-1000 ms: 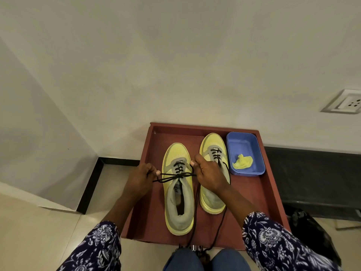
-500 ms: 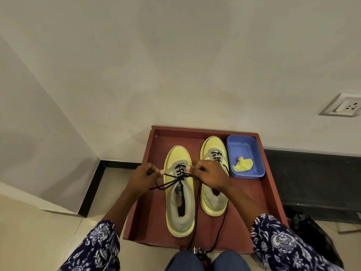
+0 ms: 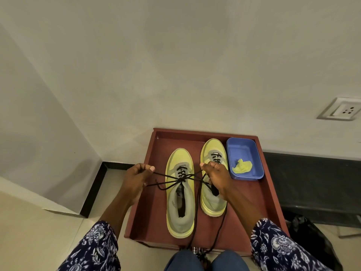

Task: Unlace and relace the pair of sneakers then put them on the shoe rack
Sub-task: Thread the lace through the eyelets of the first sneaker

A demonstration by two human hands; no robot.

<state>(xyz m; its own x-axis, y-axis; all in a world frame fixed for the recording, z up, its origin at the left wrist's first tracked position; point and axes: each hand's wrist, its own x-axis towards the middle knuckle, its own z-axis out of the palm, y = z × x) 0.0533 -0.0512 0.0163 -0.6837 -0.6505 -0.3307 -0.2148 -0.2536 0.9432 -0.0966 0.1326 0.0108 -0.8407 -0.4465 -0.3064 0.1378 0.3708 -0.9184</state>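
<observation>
Two yellow sneakers with grey tongues stand side by side on a red-brown tray-like shelf (image 3: 154, 218). The left sneaker (image 3: 180, 204) has a black lace (image 3: 172, 178) crossed and knotted over its tongue. My left hand (image 3: 136, 178) pinches one lace end left of that shoe. My right hand (image 3: 214, 175) grips the other end between the shoes, covering part of the right sneaker (image 3: 214, 153). That shoe is laced near its toe, and long lace ends trail back toward my knees.
A blue plastic tub (image 3: 252, 153) holding a crumpled yellow cloth (image 3: 242, 166) sits at the shelf's back right. The white wall rises right behind, with a socket (image 3: 340, 111) at the right. A black bag (image 3: 310, 237) lies on the floor at right.
Both hands have drawn apart, pulling the lace ends outward and taut across the left sneaker's tongue. The camera has dipped a little.
</observation>
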